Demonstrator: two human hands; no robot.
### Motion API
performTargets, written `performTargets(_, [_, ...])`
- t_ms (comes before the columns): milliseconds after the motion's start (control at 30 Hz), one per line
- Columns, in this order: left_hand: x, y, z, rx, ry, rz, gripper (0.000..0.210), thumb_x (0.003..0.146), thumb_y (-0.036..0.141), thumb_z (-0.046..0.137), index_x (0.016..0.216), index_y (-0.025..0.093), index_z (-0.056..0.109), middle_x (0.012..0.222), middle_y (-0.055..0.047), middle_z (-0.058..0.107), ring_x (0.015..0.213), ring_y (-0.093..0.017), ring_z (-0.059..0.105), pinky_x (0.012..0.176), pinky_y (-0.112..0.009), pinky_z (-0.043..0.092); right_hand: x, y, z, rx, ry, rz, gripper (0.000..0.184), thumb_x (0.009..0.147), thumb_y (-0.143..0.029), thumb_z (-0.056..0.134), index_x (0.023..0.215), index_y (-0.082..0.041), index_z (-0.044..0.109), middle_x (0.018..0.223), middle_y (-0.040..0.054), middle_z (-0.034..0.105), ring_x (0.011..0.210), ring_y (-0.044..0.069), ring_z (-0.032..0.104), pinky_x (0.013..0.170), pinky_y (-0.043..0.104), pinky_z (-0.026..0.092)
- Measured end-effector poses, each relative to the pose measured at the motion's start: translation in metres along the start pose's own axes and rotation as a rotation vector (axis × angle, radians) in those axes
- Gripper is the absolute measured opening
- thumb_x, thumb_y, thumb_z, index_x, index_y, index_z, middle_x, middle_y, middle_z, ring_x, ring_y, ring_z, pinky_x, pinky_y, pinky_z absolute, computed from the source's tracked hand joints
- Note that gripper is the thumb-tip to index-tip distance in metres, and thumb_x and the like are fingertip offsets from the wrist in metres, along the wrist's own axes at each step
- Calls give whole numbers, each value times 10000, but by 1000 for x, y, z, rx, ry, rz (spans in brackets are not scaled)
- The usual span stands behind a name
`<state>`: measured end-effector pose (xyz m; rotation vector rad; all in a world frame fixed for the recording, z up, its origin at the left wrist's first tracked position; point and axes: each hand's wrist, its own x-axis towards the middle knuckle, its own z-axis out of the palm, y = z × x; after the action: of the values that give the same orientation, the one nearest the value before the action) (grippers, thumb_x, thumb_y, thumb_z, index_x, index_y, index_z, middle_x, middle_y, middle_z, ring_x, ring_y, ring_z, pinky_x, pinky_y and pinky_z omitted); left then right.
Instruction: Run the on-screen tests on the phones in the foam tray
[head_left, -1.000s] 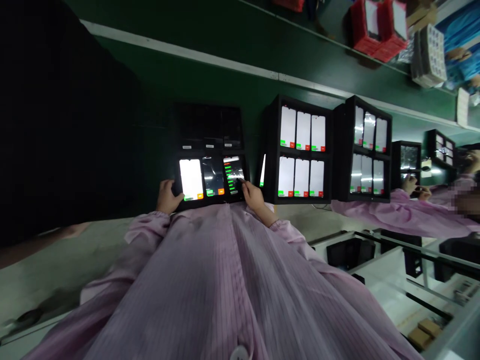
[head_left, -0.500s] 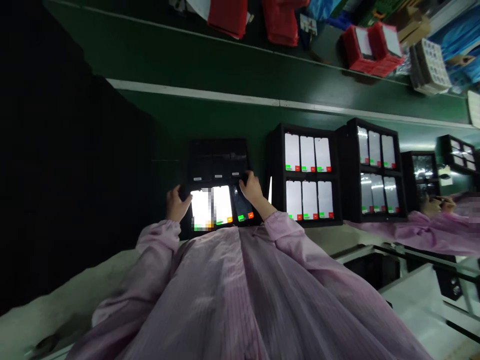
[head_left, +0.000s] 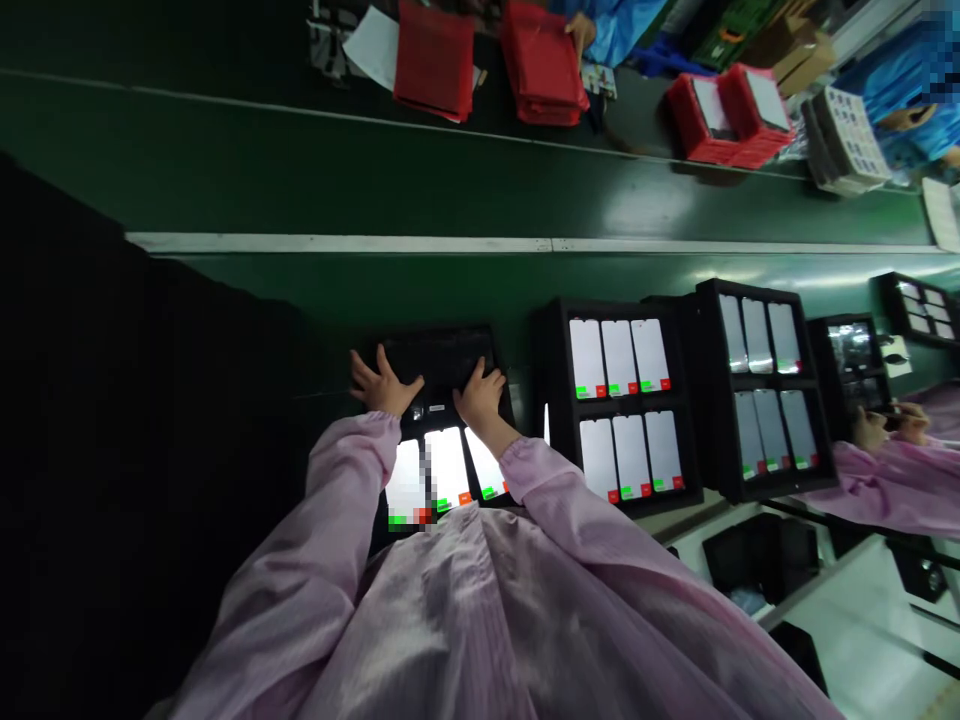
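On the green surface (head_left: 375, 290), a two-row black tray (head_left: 497, 352); in the far row, dark phones (head_left: 436, 368), partly covered; in the near row, three white-lit phones (head_left: 448, 462) with green and reddish patches (head_left: 465, 498)

Trays (head_left: 555, 350) matt, plastic-lkg; screens (head_left: 757, 340) smooth & glossy; bench (head_left: 450, 285) smooth w/ sheen; sleeves (head_left: 337, 470) wrinkled cloth.

Green bench (head_left: 337, 190), pale strip (head_left: 420, 244) lengthwise | near side: black phone trays (head_left: 442, 338) in a row | far side: red stacks (head_left: 541, 65)
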<state>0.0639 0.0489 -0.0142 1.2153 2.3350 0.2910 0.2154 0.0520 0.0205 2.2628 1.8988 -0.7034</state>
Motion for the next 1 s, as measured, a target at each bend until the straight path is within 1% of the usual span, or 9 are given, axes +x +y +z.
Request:
performTargets(100, [-2, 5, -4, 3, 12, 39, 1041, 659, 437, 821, 1541, 212, 316, 1681, -285, 108, 1540, -491, 173, 1095, -761, 326, 1, -3, 2, -3, 30, 30, 904, 869, -373, 735, 1592, -56, 294, 1392, 323, 487, 1253, 408, 515, 1051, 569, 424])
performTargets(167, [-2, 8, -6, -7, 31, 52, 997, 658, 370, 814, 1523, 213, 342, 1688, -271, 105, 1539, -486, 169, 1089, -751, 347, 2, -3, 1, -1, 27, 45, 909, 870, -368, 739, 1595, -54, 290, 1356, 306, 509, 1229, 398, 524, 1064, 570, 409])
performTargets(267, [-1, 9, -8, -28, 39, 50, 925, 681, 305, 776, 1502, 189, 367, 1682, -271, 113, 1523, -493, 184, 1076, -746, 375, 5, 0, -1, 23, 8, 16, 911, 869, -343, 740, 1599, -60, 276, 1289, 269, 545, 1196, 384, 535, 1066, 576, 410])
performTargets(367, [0, 7, -8, -43, 37, 46, 921, 689, 286, 765, 1503, 182, 347, 1671, -279, 128, 1509, -499, 208, 1066, -747, 389, 10, -1, 0, 49, 4, -19, 893, 872, -352, 732, 1595, -84, 281, 1322, 270, 518, 1208, 383, 524, 1062, 577, 421])
performTargets(533, [1, 8, -8, -54, 51, 7, 940, 697, 298, 772, 1509, 185, 312, 1660, -290, 152, 1478, -495, 279, 1078, -739, 374, 13, -3, 2, 59, 22, 0, 869, 890, -331, 717, 1592, -72, 276, 1374, 282, 486, 1239, 382, 517, 1075, 564, 424])
performTargets(667, [0, 13, -10, -59, 55, -19, 921, 700, 282, 773, 1501, 204, 325, 1662, -278, 159, 1475, -495, 292, 1081, -732, 368, 10, 4, 2, 82, 55, -59, 822, 918, -314, 671, 1598, -89, 267, 1394, 270, 491, 1258, 373, 514, 1093, 559, 420])
performTargets(800, [1, 12, -12, -72, 47, -14, 909, 700, 269, 773, 1494, 208, 335, 1659, -267, 173, 1482, -489, 287, 1089, -723, 366, 10, 4, -1, 67, 45, -45, 877, 874, -290, 693, 1611, -104, 256, 1404, 253, 501, 1270, 366, 503, 1077, 534, 444])
performTargets(900, [2, 7, -13, -85, 36, 9, 931, 691, 291, 792, 1496, 202, 333, 1658, -265, 185, 1486, -487, 283, 1106, -711, 358, 14, -4, -4, 26, 26, -19, 949, 817, -267, 730, 1623, -119, 251, 1412, 252, 508, 1246, 360, 512, 1050, 532, 465])
performTargets(1000, [4, 2, -11, -91, 28, 25, 969, 680, 310, 810, 1509, 207, 318, 1660, -268, 175, 1481, -487, 292, 1106, -707, 360, 20, -15, -3, -15, 40, 0, 1030, 772, -227, 749, 1646, -144, 210, 1434, 268, 492, 1261, 374, 498, 1033, 563, 466])
